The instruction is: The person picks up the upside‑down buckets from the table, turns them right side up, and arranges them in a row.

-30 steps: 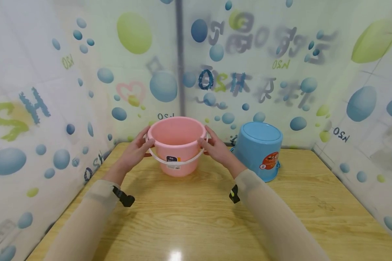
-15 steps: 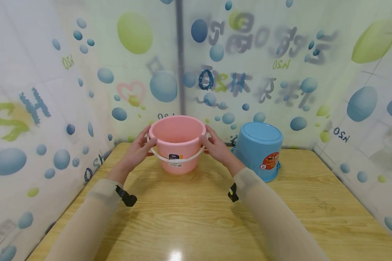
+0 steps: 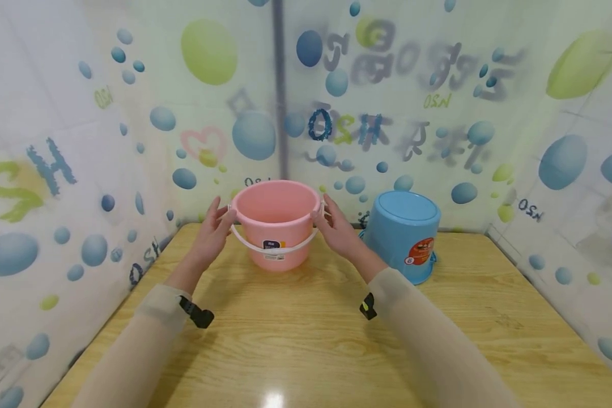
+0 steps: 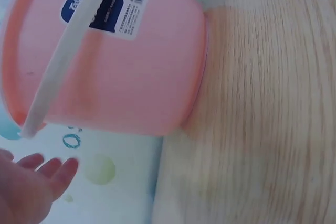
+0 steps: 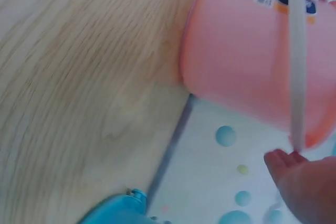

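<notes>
A pink bucket (image 3: 277, 232) stands upright at the back of the wooden table, its white handle (image 4: 68, 48) hanging down across the label. To its left, the left hand (image 3: 211, 235) has its fingers spread and loosely bent, with the thumb close by the rim. In the left wrist view a gap shows between these fingers and the bucket. At the other side, the right hand (image 3: 339, 229) has relaxed fingers right by the handle's end, the thumb near the rim. The right wrist view shows those fingertips (image 5: 275, 158) just below the handle's end.
A blue bucket (image 3: 392, 241) with a red label stands upside down to the right of the pink one. The wooden table (image 3: 306, 334) meets a patterned curtain (image 3: 224, 102) at the back and sides. Black straps (image 3: 196, 311) sit at both wrists.
The pink bucket has shifted slightly and turned a little, its label moving right. The left hand has come away from the rim to the left, and the right hand's fingers have loosened.
</notes>
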Action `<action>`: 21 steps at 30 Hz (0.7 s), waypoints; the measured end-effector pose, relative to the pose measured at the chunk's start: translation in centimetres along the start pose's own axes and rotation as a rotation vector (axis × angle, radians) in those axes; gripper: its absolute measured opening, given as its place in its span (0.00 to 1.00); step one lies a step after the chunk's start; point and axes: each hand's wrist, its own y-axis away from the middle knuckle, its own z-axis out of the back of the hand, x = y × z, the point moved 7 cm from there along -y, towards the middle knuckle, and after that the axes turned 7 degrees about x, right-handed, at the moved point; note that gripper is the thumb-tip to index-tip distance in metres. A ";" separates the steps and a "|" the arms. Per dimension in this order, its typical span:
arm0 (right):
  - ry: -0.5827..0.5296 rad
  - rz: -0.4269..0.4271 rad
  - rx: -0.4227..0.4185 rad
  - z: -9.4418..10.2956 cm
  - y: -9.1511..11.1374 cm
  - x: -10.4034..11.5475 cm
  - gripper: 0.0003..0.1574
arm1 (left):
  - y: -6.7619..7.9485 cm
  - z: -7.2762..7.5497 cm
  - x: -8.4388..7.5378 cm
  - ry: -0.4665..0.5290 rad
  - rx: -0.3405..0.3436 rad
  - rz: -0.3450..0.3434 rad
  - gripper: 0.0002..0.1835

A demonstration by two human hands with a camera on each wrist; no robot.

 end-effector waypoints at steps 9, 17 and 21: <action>0.136 0.063 -0.005 1.8 4.6 1.6 0.51 | 3.1 0.4 -5.3 0.011 -0.235 -0.259 0.33; 0.169 0.144 0.077 2.8 9.2 1.4 0.47 | 4.8 -4.3 -10.0 0.082 -0.041 -0.431 0.30; 0.158 0.133 0.111 3.0 11.3 0.9 0.45 | 5.5 -7.0 -11.3 0.141 0.088 -0.483 0.30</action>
